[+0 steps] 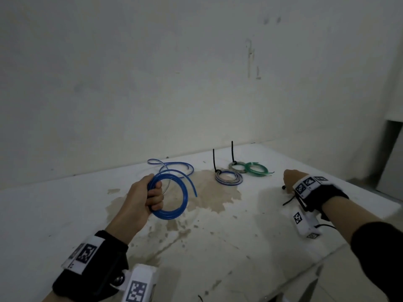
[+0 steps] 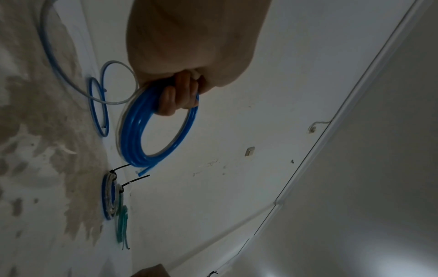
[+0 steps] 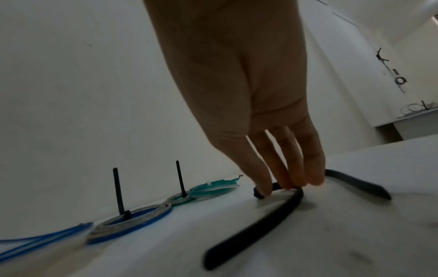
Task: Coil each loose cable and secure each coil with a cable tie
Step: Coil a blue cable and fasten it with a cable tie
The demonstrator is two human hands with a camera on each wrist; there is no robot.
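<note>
My left hand (image 1: 150, 195) grips a coil of blue cable (image 1: 181, 203) and holds it upright above the table; the coil's free end curves out to the right. In the left wrist view, fingers (image 2: 175, 101) curl through the blue coil (image 2: 132, 138). My right hand (image 1: 291, 180) is down on the table at the right. In the right wrist view its fingertips (image 3: 288, 181) pinch one end of a black cable tie (image 3: 255, 226), whose strap trails toward the camera. A second black tie (image 3: 360, 182) lies just beyond.
On the stained white table (image 1: 218, 247), a loose blue-and-clear cable (image 1: 172, 166) lies behind the left hand. A blue-grey coil (image 1: 229, 178) and a grey-green coil (image 1: 237, 166) each carry an upright black tie. A green coil (image 1: 257, 168) lies beside them. The table edge runs at the right.
</note>
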